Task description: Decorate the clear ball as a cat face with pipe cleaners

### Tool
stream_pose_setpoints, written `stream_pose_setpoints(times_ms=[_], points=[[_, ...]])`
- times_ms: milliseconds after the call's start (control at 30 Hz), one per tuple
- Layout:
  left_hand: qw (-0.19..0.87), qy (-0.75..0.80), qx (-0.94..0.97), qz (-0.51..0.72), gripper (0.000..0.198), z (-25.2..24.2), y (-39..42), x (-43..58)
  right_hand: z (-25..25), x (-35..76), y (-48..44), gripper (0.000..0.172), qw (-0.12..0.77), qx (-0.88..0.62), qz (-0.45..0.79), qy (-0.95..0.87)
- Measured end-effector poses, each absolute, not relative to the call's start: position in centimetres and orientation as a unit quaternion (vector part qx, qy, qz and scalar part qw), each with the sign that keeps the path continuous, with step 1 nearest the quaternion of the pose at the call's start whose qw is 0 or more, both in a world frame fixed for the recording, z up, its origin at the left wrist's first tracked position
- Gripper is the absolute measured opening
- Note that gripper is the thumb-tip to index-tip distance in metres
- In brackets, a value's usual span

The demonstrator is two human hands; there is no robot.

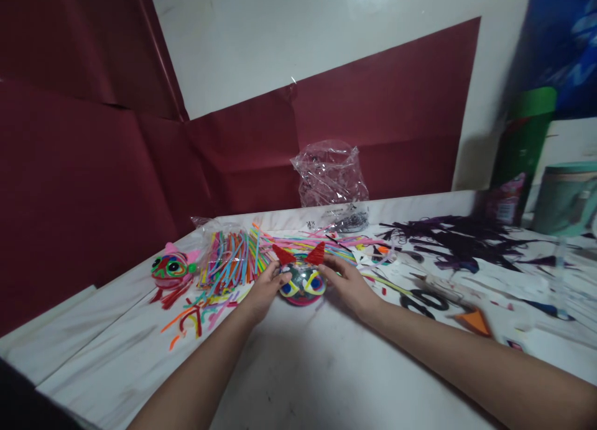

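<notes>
A round cat-like craft figure (pixel 303 275) sits at the middle of the white table, facing me. It has two red pointed ears, a dark top, and large eyes outlined in yellow with blue in them. My left hand (pixel 267 291) grips its left side, the thumb near one eye. Against the other side, my right hand (pixel 349 287) presses its fingers by the right ear and eye. Behind the figure lie multicoloured pipe cleaners (pixel 233 256), partly in a clear bag.
A pink-eared craft figure (pixel 172 268) stands at left, with short coloured clippings (pixel 198 318) nearby. At right are black-handled scissors (pixel 423 302), an orange piece (pixel 474 322), dark purple strands (pixel 457 237) and a green mug (pixel 564 200). A clear plastic bag (pixel 331 175) stands at the back.
</notes>
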State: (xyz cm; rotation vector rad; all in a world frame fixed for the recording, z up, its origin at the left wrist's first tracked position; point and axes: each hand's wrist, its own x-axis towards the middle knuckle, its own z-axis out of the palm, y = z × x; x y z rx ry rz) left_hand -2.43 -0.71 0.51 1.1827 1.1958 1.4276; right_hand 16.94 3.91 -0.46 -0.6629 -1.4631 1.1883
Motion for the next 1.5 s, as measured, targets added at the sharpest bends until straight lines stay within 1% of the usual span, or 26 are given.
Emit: stream_pose_setpoints(times_ms=[67,167,267,333,500,633,900,1133,1267,1433,1500], points=[[0.449,0.481,0.489,0.572,0.053,0.5,-0.8,-2.4,0.2,17.1,3.7,0.035,0.553,-0.27,0.499,-0.61],[0.447,0.476,0.511,0.56,0.055,0.7,-1.1,-2.3,0.9,17.2,3.5,0.031,0.54,-0.252,0.529,-0.604],[0.439,0.469,0.533,0.55,0.052,0.9,-1.2,-2.3,1.0,17.2,3.4,0.024,0.54,-0.245,0.535,-0.602],[0.432,0.467,0.539,0.552,0.05,0.9,-1.3,-2.2,1.0,17.1,3.4,0.023,0.545,-0.243,0.545,-0.59],[0.432,0.469,0.537,0.553,0.054,1.6,-1.6,-1.6,1.1,17.0,3.1,0.027,0.534,-0.225,0.611,-0.54],[0.434,0.463,0.546,0.547,0.058,2.0,-1.8,-1.4,1.1,16.9,3.0,0.031,0.533,-0.22,0.629,-0.522],[0.447,0.452,0.542,0.55,0.058,1.5,-1.6,-1.5,0.5,16.7,3.4,0.029,0.545,-0.227,0.616,-0.522],[0.43,0.462,0.548,0.55,0.057,1.7,-1.6,-1.1,-0.2,16.6,3.9,0.028,0.542,-0.227,0.61,-0.532],[0.416,0.469,0.561,0.541,0.055,1.6,-1.6,-1.3,0.3,16.7,3.5,0.028,0.537,-0.232,0.621,-0.522],[0.408,0.482,0.556,0.54,0.053,1.8,-1.7,-1.0,1.0,16.9,3.1,0.022,0.546,-0.236,0.61,-0.524],[0.407,0.485,0.549,0.546,0.053,1.9,-1.8,-0.8,0.9,16.9,3.2,0.023,0.546,-0.236,0.606,-0.528]])
